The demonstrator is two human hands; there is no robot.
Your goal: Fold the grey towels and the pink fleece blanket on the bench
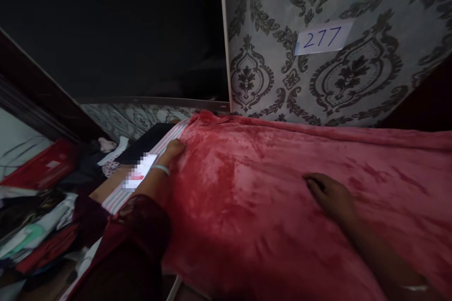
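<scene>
A plush red blanket [268,197] lies spread out before me, filling the middle and right of the view. My left hand [174,148] is closed at its far left edge, where a striped cloth [164,146] shows beside it; the fingertips are partly hidden. On the blanket's right part rests my right hand [328,193], its fingers curled and pinched together at the fabric. A faint crease runs toward those fingertips. A bright white patch [144,169], partly pixelated, lies along my left forearm.
Behind the blanket stand a large black screen [141,33] and a patterned wall [261,70] with a paper label [323,39] reading 277. Piled clothes [38,230] and a red bag-like item [42,164] are at the left. A dark flat object [144,143] lies past the striped cloth.
</scene>
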